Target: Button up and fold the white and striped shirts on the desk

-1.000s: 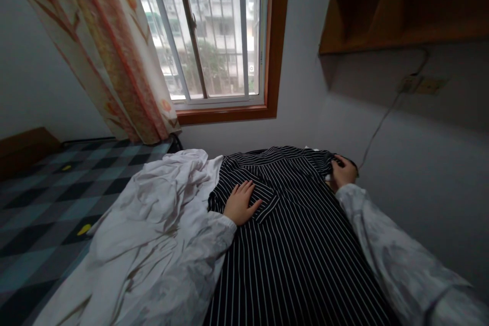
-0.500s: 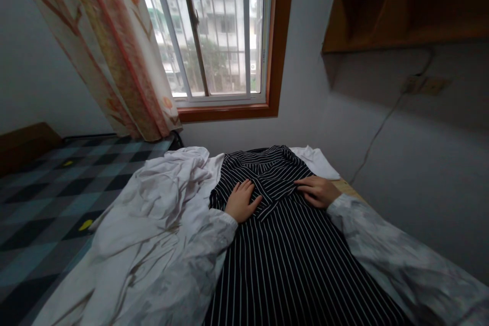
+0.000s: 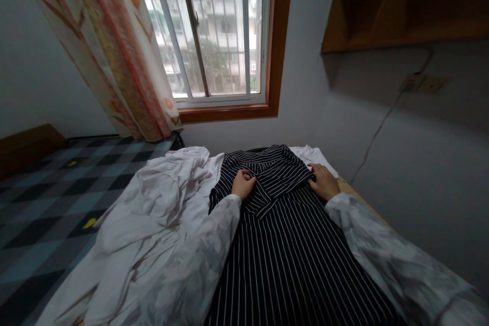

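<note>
A black dress (image 3: 290,249) with thin white stripes lies spread lengthwise in front of me, its upper part layered and folded, with the stripes there running crosswise. My left hand (image 3: 243,184) is closed in a pinch on the cloth at the left of this upper part. At the right edge of the folded layer, my right hand (image 3: 324,182) has its fingers bent and gripping the striped cloth. Part of the right fingertips is hidden by the fabric. Both forearms wear pale, patterned sleeves.
Crumpled white cloth (image 3: 153,204) lies along the dress's left side, and another white cloth (image 3: 319,157) sits beyond my right hand. A checked bedspread (image 3: 49,214) is at left. A curtain (image 3: 118,61), window and wall shelf (image 3: 367,43) stand behind; a cable (image 3: 376,135) hangs at right.
My left hand has gone from lying flat on the dress to pinching it, slightly farther forward. The right hand has shifted right and forward, drawing the folded layer's edge outward.
</note>
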Tool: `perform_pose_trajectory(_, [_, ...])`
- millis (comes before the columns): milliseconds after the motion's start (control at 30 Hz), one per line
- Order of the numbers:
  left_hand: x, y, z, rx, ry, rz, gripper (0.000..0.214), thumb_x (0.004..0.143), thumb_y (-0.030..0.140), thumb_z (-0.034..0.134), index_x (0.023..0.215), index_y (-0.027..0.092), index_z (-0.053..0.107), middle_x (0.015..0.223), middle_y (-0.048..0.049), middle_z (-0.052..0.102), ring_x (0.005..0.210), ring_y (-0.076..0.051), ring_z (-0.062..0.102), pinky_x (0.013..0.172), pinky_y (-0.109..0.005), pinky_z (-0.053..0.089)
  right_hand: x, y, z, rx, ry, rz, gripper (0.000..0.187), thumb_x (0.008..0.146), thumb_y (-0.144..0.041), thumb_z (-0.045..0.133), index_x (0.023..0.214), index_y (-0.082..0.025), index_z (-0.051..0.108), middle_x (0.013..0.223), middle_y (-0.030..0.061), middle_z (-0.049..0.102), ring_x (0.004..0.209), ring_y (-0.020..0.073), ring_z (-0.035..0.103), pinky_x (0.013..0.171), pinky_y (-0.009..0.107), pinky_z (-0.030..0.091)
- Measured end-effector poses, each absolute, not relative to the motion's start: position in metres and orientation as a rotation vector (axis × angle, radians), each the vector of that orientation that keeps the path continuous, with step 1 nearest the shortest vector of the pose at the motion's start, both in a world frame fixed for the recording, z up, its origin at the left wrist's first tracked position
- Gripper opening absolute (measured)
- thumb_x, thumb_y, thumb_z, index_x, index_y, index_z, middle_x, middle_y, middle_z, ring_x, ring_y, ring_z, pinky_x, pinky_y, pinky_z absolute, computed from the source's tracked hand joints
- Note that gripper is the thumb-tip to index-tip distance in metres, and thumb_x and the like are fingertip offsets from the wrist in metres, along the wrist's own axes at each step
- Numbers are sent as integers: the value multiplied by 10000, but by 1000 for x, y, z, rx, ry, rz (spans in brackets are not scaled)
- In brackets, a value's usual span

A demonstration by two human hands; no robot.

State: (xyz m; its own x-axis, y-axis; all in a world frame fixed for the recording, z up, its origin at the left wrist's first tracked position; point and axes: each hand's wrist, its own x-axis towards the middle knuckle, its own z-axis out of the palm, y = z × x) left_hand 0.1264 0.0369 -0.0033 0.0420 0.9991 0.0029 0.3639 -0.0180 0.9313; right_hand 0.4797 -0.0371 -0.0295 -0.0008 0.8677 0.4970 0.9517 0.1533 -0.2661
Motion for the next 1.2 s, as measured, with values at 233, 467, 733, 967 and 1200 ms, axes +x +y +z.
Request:
perform_pose_trajectory(233, [94, 27, -2, 1619, 1250, 761, 277, 815, 335, 814, 989, 190, 654, 657, 40, 634, 558, -145, 620, 602, -276, 503, 487, -35, -31, -2030, -1769, -173, 390, 923, -287, 582, 1285, -207, 705, 963, 107, 782, 921, 311, 719, 923, 421, 495])
perform_pose_trajectory(467, [54, 40, 8, 2076, 1446, 774, 341, 891, 516, 748, 998, 195, 704, 958, -71, 766, 883, -244, 726, 824, -350, 564, 512, -21, -19, -1965, -1931, 334, 517, 896, -475, 708, 1353, -235, 681, 1010, 70, 801, 892, 259, 737, 809, 321, 507])
perform_pose_trajectory(733, [27, 111, 20, 1823, 2002, 725, 614, 931, 576, 719, 1316, 105, 631, 1304, -233, 734, 1230, -350, 712, 1054, -411, 531, 491, 52, 8, -2072, -1633, 292, 401, 974, -545, 666, 1061, -179, 805, 1099, 146, 817, 980, 261, 753, 836, 305, 528])
perform_pose_trajectory(967, [22, 127, 7, 1800, 1910, 664, 365, 939, 475, 675, 1034, 138, 775, 1044, -163, 810, 1070, -328, 766, 986, -387, 568, 478, 98, -8, -2123, -1553, 367, 262, 857, -406, 775, 934, -162, 826, 911, 105, 824, 906, 249, 771, 763, 277, 543])
perform_pose_trajectory(1200, [7, 129, 6, 1859, 1859, 724, 362, 995, 392, 533, 939, 161, 807, 935, -133, 807, 1048, -316, 764, 979, -384, 575, 486, 91, -17, -2180, -1472, 283, 285, 941, -330, 630, 1102, -185, 814, 1120, 153, 824, 1051, 285, 766, 852, 316, 539])
